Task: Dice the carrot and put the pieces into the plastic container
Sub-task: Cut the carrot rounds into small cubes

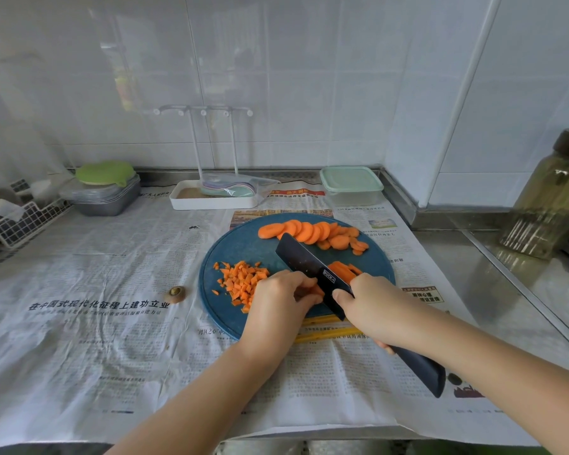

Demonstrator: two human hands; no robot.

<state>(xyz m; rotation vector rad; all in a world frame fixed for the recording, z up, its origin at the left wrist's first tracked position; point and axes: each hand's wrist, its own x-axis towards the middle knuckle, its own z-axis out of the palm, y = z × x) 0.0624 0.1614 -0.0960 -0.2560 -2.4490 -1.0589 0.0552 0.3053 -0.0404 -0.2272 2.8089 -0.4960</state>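
Knife (309, 267) diagonal, tip far-left, across carrot strips (340, 267)

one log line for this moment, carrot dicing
stage: dicing under way | right hand: holds knife | left hand: steadies carrot strips | diced pile: on board | slices: uncut | container: lid on

Orange carrot slices (312, 233): overlapping row of rounds, far side of blue board (243, 244). Small dice (242, 280): loose pile, board's left. Cut strips (342, 269): mid-board, against knife (309, 264) blade. Clear container (351, 185): mint lid on, beyond board, apart.
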